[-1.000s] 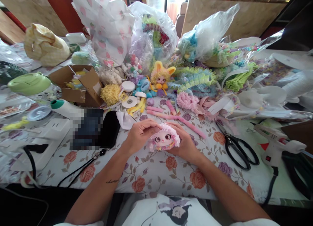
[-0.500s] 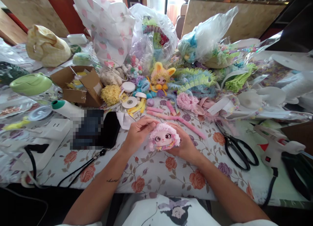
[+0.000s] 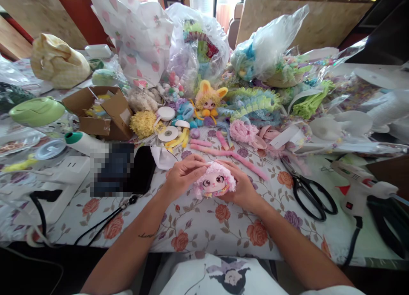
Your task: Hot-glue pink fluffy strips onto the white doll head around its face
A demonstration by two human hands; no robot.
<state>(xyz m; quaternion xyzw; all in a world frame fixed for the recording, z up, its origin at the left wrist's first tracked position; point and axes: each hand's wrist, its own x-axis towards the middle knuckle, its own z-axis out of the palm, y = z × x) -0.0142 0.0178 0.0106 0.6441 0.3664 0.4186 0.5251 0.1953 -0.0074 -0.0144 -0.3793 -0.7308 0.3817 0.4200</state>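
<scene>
A small doll head [image 3: 214,181] with fluffy pink hair, large brown eyes and a colourful collar is held above the flowered tablecloth. My right hand [image 3: 241,186] wraps round its right side and back, with some fingers hidden behind it. My left hand [image 3: 187,173] is at its upper left, thumb and fingers pinched on the pink hair. Pink fuzzy stems [image 3: 234,154] lie just beyond the hands. Farther back sits a yellow doll [image 3: 207,100] with rabbit ears.
Black-handled scissors [image 3: 311,195] and a glue gun [image 3: 359,188] lie at the right. A phone [image 3: 140,169], a power strip [image 3: 64,186] and an open cardboard box [image 3: 102,124] are at the left. Bags and ribbons crowd the back.
The doll head has tilted slightly, showing more of its collar. My left fingers have shifted a little on the hair. The whole view has moved slightly.
</scene>
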